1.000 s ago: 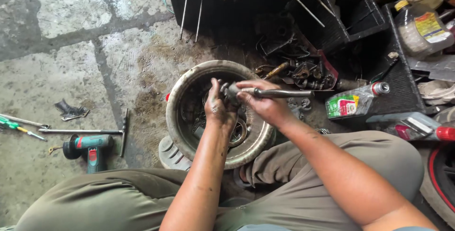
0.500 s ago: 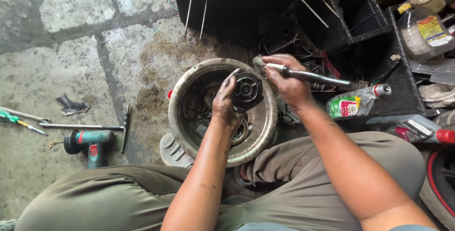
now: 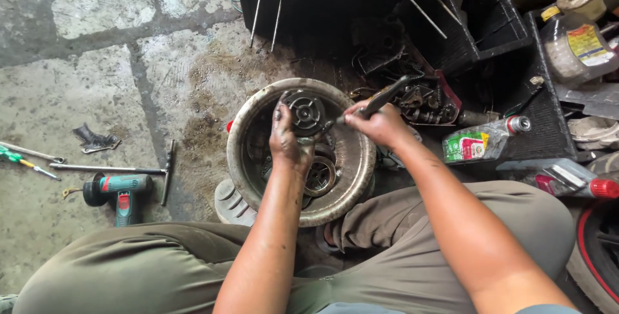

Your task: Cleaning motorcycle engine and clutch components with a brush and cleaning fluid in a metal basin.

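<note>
Your right hand (image 3: 380, 124), fingers wrapped on the ratchet handle (image 3: 385, 97), has swung it back toward the round part (image 3: 305, 113) gripped by your left hand (image 3: 287, 140) over the basin (image 3: 353, 159), so you are re-engaging it.

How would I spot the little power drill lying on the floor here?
Start at the round metal basin between the person's knees and look left across the concrete floor. Just past the long T-handled wrench lies the cordless drill. Its teal body with red trim sets it apart from the bare metal tools beside it.

Olive-khaki trousers (image 3: 148, 269), bare forearms, grease-smeared fingers (image 3: 282, 120), no sleeves visible
</note>
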